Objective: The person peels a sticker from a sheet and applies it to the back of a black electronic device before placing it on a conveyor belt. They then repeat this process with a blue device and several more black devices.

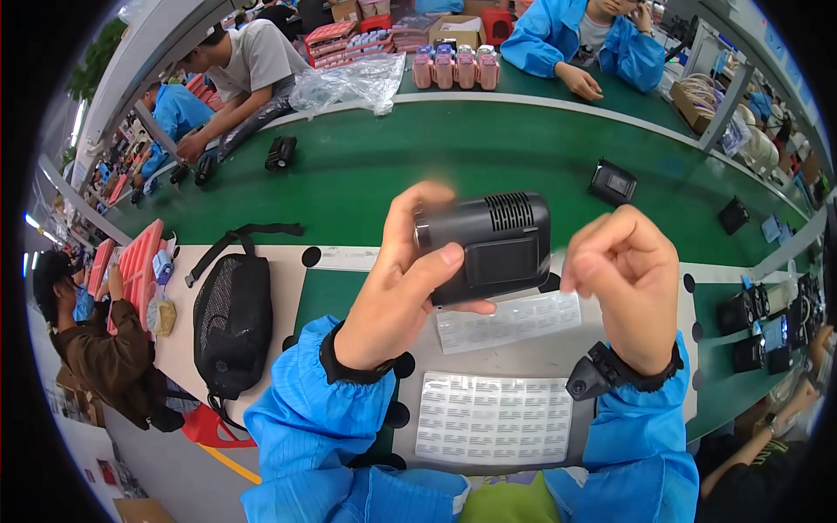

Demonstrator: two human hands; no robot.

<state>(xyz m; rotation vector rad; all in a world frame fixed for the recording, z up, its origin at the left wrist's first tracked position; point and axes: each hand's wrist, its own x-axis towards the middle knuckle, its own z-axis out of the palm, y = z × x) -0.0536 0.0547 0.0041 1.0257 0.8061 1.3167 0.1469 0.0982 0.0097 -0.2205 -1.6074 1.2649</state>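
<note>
At the dial's centre, my left hand [392, 288] clasps the device [501, 261], thumb across its face. Toward three o'clock, my right hand [628, 270] is half curled, thumb and forefinger close together; whether they pinch anything, I can't tell. This seems fingertip work; the next move likely calls for a steady left hold. Sheets [494, 418] lie on the desk [540, 359] at six, a bag [231, 318] at nine.

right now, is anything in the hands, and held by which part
The left hand holds a black device by its left end; whether the right hand pinches anything cannot be told.
</note>
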